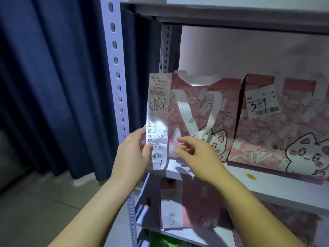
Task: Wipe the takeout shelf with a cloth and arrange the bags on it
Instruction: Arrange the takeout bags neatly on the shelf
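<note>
Bag (199, 111) edge behind receipt (157, 113); second bag (284, 136) cut off right

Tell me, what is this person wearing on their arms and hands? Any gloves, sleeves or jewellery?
Nothing worn shows on them. The left hand and right hand are ungloved, with no rings in view; the nails that show look short and plain. The left forearm and right forearm are bare down to the picture's bottom edge: no sleeve, cuff, watch or bracelet.
</note>
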{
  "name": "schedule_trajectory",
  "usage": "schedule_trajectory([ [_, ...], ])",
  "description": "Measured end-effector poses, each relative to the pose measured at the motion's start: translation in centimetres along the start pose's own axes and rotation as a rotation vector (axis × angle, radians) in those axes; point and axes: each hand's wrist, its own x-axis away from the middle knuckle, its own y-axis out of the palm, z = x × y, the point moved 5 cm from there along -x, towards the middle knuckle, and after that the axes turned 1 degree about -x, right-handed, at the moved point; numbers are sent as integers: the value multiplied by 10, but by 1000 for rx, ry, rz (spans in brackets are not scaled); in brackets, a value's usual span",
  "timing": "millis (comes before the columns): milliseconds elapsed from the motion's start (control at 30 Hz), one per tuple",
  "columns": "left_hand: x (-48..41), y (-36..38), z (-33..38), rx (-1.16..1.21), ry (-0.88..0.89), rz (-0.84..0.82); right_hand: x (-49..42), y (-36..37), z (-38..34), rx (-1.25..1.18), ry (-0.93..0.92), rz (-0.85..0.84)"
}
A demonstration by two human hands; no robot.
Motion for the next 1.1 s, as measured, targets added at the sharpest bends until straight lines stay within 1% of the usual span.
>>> schedule_trajectory([
  [67,2,-3,-3,80,-38,24,-1,9,-1,-72,2,-43],
  [200,4,-7,-10,222,-92,2,-4,19,-7,-130,-44,-90],
  [333,3,-12,-10,244,-67,-9,-5,22,-8,-164,-51,-90],
  [400,4,-14,-9,206,-30,12,-4,21,-8,-159,-54,-68],
  [500,7,-20,-4,109,72,66,0,14,-9,-112,-91,-6],
  [600,8,-25,4,81,154,70,9,0,-10,-82,-119,73],
  [667,7,-26,12,119,183,50,16,-14,-9,-59,-133,126],
  [833,4,-8,41,198,232,-45,33,-58,-1,-92,-122,252],
  [1100,0,62,113,314,313,-127,54,-150,31,-3,-54,466],
])
